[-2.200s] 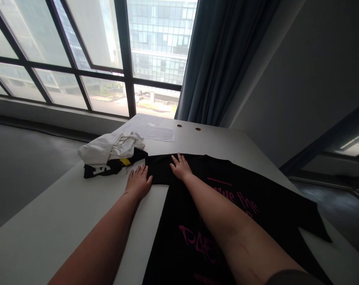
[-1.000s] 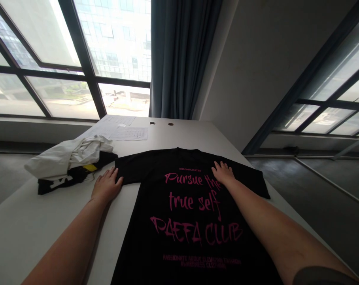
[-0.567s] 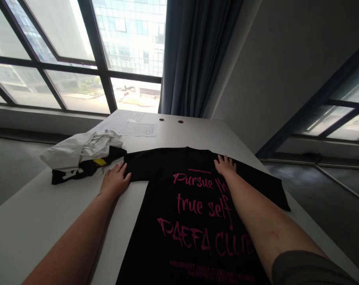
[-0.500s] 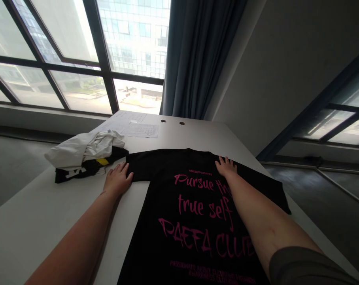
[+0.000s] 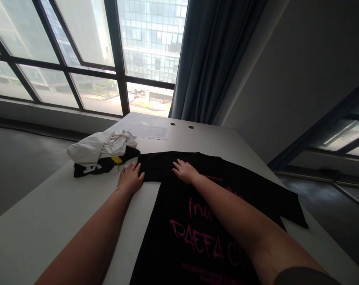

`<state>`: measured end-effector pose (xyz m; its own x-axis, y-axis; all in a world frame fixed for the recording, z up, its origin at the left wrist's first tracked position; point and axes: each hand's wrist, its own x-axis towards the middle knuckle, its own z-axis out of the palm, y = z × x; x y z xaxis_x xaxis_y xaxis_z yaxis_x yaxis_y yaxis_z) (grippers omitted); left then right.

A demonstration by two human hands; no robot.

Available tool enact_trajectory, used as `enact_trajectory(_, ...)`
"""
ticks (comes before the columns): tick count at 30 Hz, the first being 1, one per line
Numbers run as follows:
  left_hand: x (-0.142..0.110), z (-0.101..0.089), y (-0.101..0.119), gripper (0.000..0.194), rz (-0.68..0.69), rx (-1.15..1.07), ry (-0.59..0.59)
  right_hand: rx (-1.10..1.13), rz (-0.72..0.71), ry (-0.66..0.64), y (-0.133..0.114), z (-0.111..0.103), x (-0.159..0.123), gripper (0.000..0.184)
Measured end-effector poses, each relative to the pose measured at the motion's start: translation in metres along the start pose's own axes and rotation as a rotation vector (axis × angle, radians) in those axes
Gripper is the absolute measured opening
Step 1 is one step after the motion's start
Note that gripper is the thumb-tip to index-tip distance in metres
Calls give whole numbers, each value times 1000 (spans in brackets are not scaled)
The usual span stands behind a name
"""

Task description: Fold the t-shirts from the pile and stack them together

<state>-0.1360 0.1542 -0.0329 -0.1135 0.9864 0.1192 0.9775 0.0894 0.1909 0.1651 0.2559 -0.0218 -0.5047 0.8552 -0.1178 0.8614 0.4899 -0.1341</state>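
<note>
A black T-shirt [image 5: 179, 221] with pink lettering lies spread flat on the white table [image 5: 87, 209], its collar toward the far end. My left hand [image 5: 130, 177] rests at the end of the left sleeve, fingers apart, partly on the table and touching the sleeve's edge. Flat on the shirt's upper left, near the shoulder, is my right hand [image 5: 184, 171], with its fingers stretched out. My right forearm crosses over the print and hides part of the words. The shirt's lower end runs out of view.
Beyond my left hand lies a crumpled white garment [image 5: 104, 145] on top of a black one [image 5: 93, 168] with a yellow patch. Papers [image 5: 151, 128] lie at the far left of the tabletop, near two round holes. A blue curtain [image 5: 209, 59] and windows stand behind.
My right hand has moved left across the shirt, from the right shoulder to the left shoulder area. My left hand stays at the sleeve end. The view has shifted slightly left.
</note>
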Motion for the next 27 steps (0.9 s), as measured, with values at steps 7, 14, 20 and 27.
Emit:
enact_trajectory(7,-2,-3,1,64,14,15,-15,82,96,13,-32,8,37,83)
enact_trajectory(14,-1,-3,1,63,8,13,-6,32,300,40,13,-4,57,83)
enact_trajectory(20,0,-4,0,63,18,-2,-9,-88,349,76,59,-21,30,88)
enact_trajectory(27,2,-4,-3,66,31,29,-18,-253,485,200,180,-30,-79,79)
